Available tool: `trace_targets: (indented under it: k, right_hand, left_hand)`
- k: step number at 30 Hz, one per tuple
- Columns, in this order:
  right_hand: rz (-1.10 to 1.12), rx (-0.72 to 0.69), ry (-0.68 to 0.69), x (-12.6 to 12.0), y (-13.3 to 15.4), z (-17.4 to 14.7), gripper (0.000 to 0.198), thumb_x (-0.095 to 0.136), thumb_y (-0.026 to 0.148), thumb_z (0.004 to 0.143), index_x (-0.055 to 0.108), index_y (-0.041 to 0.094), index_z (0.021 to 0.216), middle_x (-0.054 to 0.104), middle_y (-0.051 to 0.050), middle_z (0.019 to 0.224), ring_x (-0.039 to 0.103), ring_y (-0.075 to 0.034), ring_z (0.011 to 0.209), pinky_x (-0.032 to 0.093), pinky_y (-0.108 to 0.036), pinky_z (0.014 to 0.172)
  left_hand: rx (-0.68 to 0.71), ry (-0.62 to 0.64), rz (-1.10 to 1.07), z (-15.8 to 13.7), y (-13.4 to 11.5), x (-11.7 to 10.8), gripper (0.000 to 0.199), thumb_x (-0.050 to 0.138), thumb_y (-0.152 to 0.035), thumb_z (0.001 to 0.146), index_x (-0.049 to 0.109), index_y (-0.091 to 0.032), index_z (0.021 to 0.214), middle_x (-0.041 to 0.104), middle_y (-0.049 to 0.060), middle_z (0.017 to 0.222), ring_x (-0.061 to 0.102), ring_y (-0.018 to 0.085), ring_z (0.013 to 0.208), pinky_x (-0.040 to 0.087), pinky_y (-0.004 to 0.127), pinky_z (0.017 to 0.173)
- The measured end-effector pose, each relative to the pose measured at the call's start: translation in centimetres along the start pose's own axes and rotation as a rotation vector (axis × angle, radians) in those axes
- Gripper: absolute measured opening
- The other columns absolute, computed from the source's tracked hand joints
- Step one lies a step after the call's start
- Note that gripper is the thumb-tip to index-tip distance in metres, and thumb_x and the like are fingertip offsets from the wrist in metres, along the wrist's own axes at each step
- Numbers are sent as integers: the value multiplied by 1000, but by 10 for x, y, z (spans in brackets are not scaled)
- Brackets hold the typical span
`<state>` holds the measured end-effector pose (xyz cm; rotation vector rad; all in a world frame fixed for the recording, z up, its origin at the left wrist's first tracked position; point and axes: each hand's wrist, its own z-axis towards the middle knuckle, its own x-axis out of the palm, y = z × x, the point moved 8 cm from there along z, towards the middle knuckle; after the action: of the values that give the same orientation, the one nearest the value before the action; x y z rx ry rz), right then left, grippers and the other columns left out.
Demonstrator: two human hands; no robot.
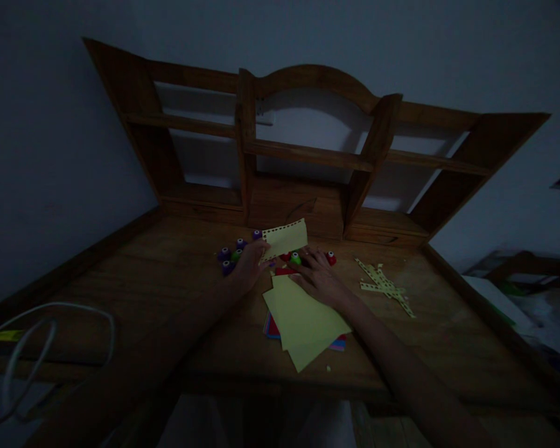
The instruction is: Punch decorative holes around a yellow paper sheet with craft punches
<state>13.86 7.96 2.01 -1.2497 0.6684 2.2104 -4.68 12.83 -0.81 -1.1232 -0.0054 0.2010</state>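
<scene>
Far out to the left of the left hand, a pale cable loops over the edge of the wooden bench. Just left of that hand sits a cluster of small purple and green punches, touching or nearly touching its fingers. The left hand is closed in a pinch on the lower left corner of a yellow paper piece, which it holds up off the bench, tilted, with a row of small holes along its top edge. Between the two hands, below the raised paper, lie a green punch and something red beside it. The right hand lies open and flat, fingers spread, pressing on the far end of a stack of yellow sheets; red and blue sheets peek out beneath the stack. A red punch sits just beyond the right hand's fingertips. To the right of that hand, well apart, lie yellow paper strips in a loose heap. Behind everything rises a wooden shelf unit.
</scene>
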Motion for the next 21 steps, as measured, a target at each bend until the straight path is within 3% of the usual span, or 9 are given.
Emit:
trace_targets:
  k: [6, 14, 21]
  right_hand:
    - [97, -9, -76, 0, -3, 2, 26, 51, 27, 90, 66, 29, 111, 54, -8, 124, 40, -25, 125, 31, -50, 106]
    - [156, 37, -113, 0, -12, 3, 23, 52, 13, 86, 68, 25, 95, 59, -7, 115, 48, -24, 115, 38, -43, 100]
    - [132, 136, -106, -5, -11, 3, 24, 56, 17, 84, 54, 20, 108, 58, -10, 109, 49, -26, 106, 42, -40, 91]
  left_hand:
    - [4, -1, 110, 6, 1, -2, 34, 78, -16, 54, 58, -22, 81, 58, 4, 86, 55, 27, 90, 45, 48, 89]
    - [-34, 31, -31, 3, 4, 5, 29, 72, -11, 59, 55, -20, 81, 58, 5, 90, 56, 25, 94, 50, 40, 81]
    - [42, 37, -101, 0, 13, 5, 37, 75, -18, 61, 54, -20, 91, 58, 5, 101, 58, 22, 98, 47, 40, 90]
